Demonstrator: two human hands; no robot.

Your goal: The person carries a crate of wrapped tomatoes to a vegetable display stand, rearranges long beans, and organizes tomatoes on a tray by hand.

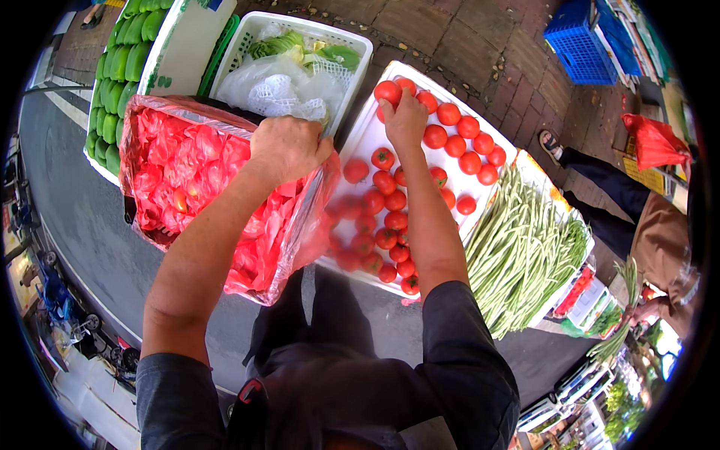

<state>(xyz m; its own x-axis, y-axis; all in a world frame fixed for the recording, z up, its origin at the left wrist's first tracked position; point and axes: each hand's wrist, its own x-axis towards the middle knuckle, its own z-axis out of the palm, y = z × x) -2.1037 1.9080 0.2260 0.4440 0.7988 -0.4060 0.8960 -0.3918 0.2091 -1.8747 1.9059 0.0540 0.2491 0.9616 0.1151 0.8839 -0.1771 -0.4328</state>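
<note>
My left hand [288, 145] is closed at the upper right rim of a crate [128, 163] lined with clear plastic. Many crumpled red plastic bags [188, 160] fill that crate, and some round things show dimly through them. At the far end of a white foam tray [360, 135], the thumb and fingers of my right hand [408, 121] close around a red tomato [388, 91]. More tomatoes [448, 113] lie in rows beyond my right forearm. Others [385, 183] sit nearer, several of them blurred behind the crate's plastic edge.
Green beans [517, 242] are heaped right of the tomatoes. A white basket [360, 48] holds leafy greens and clear plastic; green peppers [121, 62] stand stacked at left. At right, a person [655, 242] holds a bunch of long beans [616, 332] near a blue crate [576, 48].
</note>
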